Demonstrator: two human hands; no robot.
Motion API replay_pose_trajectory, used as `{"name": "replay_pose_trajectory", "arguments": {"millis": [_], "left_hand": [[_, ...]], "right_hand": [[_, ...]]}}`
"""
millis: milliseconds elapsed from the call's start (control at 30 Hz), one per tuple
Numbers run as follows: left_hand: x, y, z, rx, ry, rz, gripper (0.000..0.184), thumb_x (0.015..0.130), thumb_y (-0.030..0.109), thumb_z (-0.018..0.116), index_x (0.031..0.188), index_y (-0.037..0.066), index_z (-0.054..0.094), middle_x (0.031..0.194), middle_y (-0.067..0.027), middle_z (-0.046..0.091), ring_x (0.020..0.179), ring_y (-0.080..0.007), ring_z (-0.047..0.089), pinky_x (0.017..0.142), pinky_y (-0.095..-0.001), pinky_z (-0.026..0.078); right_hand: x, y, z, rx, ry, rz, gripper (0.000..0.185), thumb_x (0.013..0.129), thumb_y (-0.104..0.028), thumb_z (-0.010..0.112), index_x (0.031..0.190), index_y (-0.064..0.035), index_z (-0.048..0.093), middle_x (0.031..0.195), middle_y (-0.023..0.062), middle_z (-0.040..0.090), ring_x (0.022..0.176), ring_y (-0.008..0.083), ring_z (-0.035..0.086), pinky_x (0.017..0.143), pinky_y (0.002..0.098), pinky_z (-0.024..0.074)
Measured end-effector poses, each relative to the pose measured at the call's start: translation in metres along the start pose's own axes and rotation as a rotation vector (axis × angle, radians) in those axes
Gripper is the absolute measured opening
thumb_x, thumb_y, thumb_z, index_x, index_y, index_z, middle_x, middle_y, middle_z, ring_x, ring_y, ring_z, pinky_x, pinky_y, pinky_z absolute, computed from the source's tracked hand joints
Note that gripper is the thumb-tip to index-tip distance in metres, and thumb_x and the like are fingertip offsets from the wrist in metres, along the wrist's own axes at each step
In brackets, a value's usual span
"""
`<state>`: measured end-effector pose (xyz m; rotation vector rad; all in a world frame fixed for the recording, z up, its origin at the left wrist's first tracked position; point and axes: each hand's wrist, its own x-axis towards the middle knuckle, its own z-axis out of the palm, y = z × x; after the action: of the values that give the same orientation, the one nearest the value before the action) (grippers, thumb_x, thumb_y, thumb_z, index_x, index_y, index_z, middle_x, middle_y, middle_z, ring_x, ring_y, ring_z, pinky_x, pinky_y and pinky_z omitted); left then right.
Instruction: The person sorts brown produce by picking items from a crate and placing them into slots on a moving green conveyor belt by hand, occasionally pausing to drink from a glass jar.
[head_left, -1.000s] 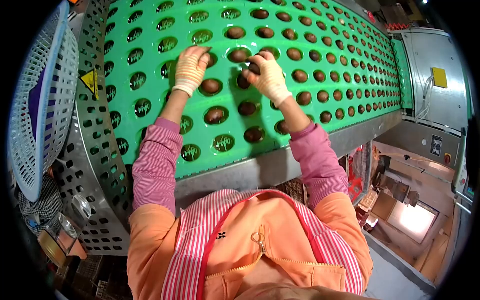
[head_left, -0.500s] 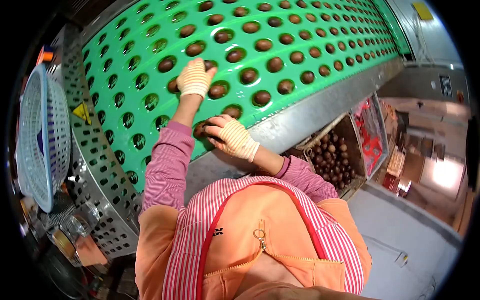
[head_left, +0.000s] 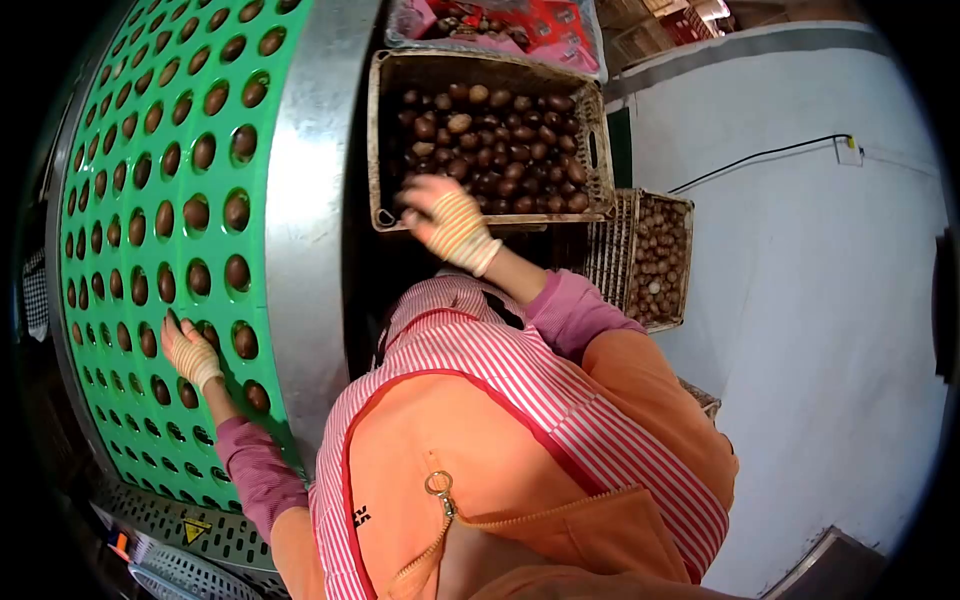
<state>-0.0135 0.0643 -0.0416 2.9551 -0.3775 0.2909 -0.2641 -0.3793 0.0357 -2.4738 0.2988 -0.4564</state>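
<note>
1. Brown eggs [head_left: 237, 272] sit one to a pocket along the green moulded belt [head_left: 255, 311] at left. We see smooth, oval shells, mostly dark chestnut, with small highlights where the light strikes.
2. The left hand [head_left: 195, 357], gloved in yellow-and-white stripes with bare fingertips, reaches onto the belt beside eggs in their pockets. Its fingers are slightly parted; we cannot tell whether they grip an egg.
3. The right hand [head_left: 455, 222], gloved alike, blurs over the near left corner of a stained crate [head_left: 375, 130]. Its fingers bend toward the left; we cannot tell if anything is held.
4. Inside that crate we find loose, heaped eggs, glossy and deep brown, a few of them tan.
5. Farther right, by the pale wall [head_left: 800, 250], a second crate [head_left: 612, 235] holds duller, lighter brown eggs, one nearly white.
6. Beyond the first crate, a bin lined in red and pink [head_left: 560, 22] carries brown pieces too small for us to name.
7. A broad metal rail [head_left: 310, 200] divides belt from crates.
</note>
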Motion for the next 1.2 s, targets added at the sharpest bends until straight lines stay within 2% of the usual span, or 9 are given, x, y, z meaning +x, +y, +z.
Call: {"name": "replay_pose_trajectory", "arguments": {"millis": [167, 333, 400, 433, 500, 633, 867, 1033, 1200], "left_hand": [[0.023, 0.036, -0.038, -0.171, 0.016, -0.141, 0.06, 0.092, 0.031, 0.059, 0.14, 0.0, 0.043, 0.138, -0.0229, 0.049, 0.126, -0.0405, 0.046, 0.106, -0.0444, 0.038], [0.023, 0.24, -0.061, -0.755, 0.108, 0.141, 0.066, 0.084, 0.015, 0.072, 0.14, 0.0, 0.041, 0.139, -0.0212, 0.048, 0.127, -0.0345, 0.047, 0.108, -0.0454, 0.04], [0.003, 0.325, -0.05, -0.809, -0.145, 0.293, 0.063, 0.083, 0.012, 0.072, 0.14, 0.007, 0.045, 0.137, -0.0141, 0.051, 0.124, -0.0306, 0.049, 0.104, -0.0431, 0.042], [-0.007, 0.377, -0.069, -0.922, -0.381, 0.338, 0.063, 0.081, 0.016, 0.072, 0.136, 0.001, 0.045, 0.132, -0.0198, 0.052, 0.123, -0.0329, 0.049, 0.106, -0.0412, 0.039], [-0.021, 0.426, -0.015, -0.746, -0.453, 0.72, 0.074, 0.075, 0.022, 0.075, 0.14, 0.009, 0.042, 0.141, -0.0217, 0.041, 0.127, -0.0407, 0.043, 0.107, -0.0438, 0.038], [-0.053, 0.516, 0.011, -0.231, -0.977, 0.719, 0.08, 0.073, 0.028, 0.078, 0.143, 0.021, 0.04, 0.153, -0.0187, 0.026, 0.134, -0.0442, 0.034, 0.107, -0.0499, 0.038], [-0.057, 0.545, 0.059, 0.015, -1.109, 0.89, 0.061, 0.078, 0.033, 0.075, 0.13, 0.013, 0.05, 0.14, -0.0132, 0.042, 0.13, -0.041, 0.04, 0.094, -0.0461, 0.048], [-0.059, 0.539, 0.062, -0.043, -1.078, 0.864, 0.056, 0.078, 0.03, 0.075, 0.124, 0.011, 0.051, 0.121, -0.0163, 0.057, 0.107, -0.0354, 0.06, 0.087, -0.045, 0.051], [-0.025, 0.517, 0.067, -0.381, -0.773, 0.508, 0.058, 0.072, 0.029, 0.078, 0.123, 0.012, 0.056, 0.134, -0.0191, 0.046, 0.113, -0.0387, 0.056, 0.094, -0.0445, 0.049]], "right_hand": [[-0.027, 0.137, -0.079, -0.281, -0.12, 0.542, 0.052, 0.075, -0.028, 0.072, 0.123, -0.0132, 0.059, 0.137, 0.0184, 0.048, 0.117, 0.039, 0.052, 0.101, 0.0448, 0.0447], [-0.041, 0.229, -0.09, -0.204, -0.391, 0.889, 0.075, 0.083, -0.041, 0.068, 0.148, -0.0242, 0.036, 0.156, 0.0166, 0.023, 0.136, 0.0406, 0.036, 0.108, 0.045, 0.0386], [-0.022, 0.219, -0.091, -0.258, -0.455, 0.937, 0.076, 0.082, -0.039, 0.07, 0.148, -0.0258, 0.035, 0.154, 0.0172, 0.025, 0.136, 0.0409, 0.036, 0.108, 0.0465, 0.0392], [-0.009, 0.209, -0.095, -0.287, -0.487, 0.962, 0.076, 0.082, -0.038, 0.07, 0.148, -0.0266, 0.035, 0.154, 0.0175, 0.025, 0.135, 0.0411, 0.036, 0.108, 0.0473, 0.0395], [0.008, 0.202, -0.091, -0.221, -0.501, 1.027, 0.073, 0.082, -0.036, 0.072, 0.147, -0.0286, 0.039, 0.152, 0.017, 0.026, 0.135, 0.0407, 0.036, 0.104, 0.0488, 0.0427], [0.009, 0.21, -0.083, -0.21, -0.566, 0.969, 0.069, 0.081, -0.035, 0.073, 0.143, -0.0311, 0.044, 0.15, 0.0134, 0.028, 0.132, 0.0386, 0.037, 0.102, 0.0476, 0.045], [0.013, 0.199, -0.076, -0.272, -0.607, 0.933, 0.061, 0.083, -0.031, 0.069, 0.139, -0.0273, 0.046, 0.134, 0.0139, 0.04, 0.123, 0.04, 0.041, 0.093, 0.0497, 0.0508], [0.021, 0.194, -0.076, -0.243, -0.662, 0.886, 0.062, 0.087, -0.026, 0.064, 0.144, -0.0269, 0.04, 0.135, 0.0189, 0.039, 0.12, 0.0417, 0.045, 0.094, 0.0511, 0.0488], [0.015, 0.194, -0.062, -0.194, -0.643, 0.817, 0.056, 0.085, -0.033, 0.069, 0.137, -0.0251, 0.048, 0.138, 0.0152, 0.035, 0.124, 0.0396, 0.042, 0.094, 0.0499, 0.0502]]}}
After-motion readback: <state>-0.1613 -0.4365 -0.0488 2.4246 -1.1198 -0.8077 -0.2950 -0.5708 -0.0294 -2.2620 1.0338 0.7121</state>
